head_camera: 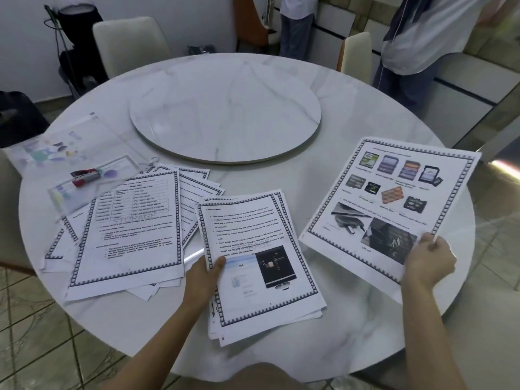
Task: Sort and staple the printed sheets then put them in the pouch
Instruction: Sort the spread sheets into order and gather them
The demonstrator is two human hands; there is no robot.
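My left hand (pixel 206 273) grips the left edge of a stack of printed sheets (pixel 261 266) held near the table's front; its top page has text and a screenshot. My right hand (pixel 429 258) pinches the lower right corner of a single sheet with memory card pictures (pixel 394 198), lifted to the right. A loose spread of several bordered sheets (pixel 132 232) lies on the table at the left. A clear plastic pouch (pixel 67 153) lies at the far left, and a red stapler (pixel 84 175) rests on a smaller clear pouch (pixel 84 190) beside it.
The round white marble table (pixel 351 319) carries a raised turntable (pixel 225 114) in its middle. Cream chairs (pixel 126 43) stand behind it. Two people (pixel 416 38) stand at the back right. Dark bags sit on the floor at the back left.
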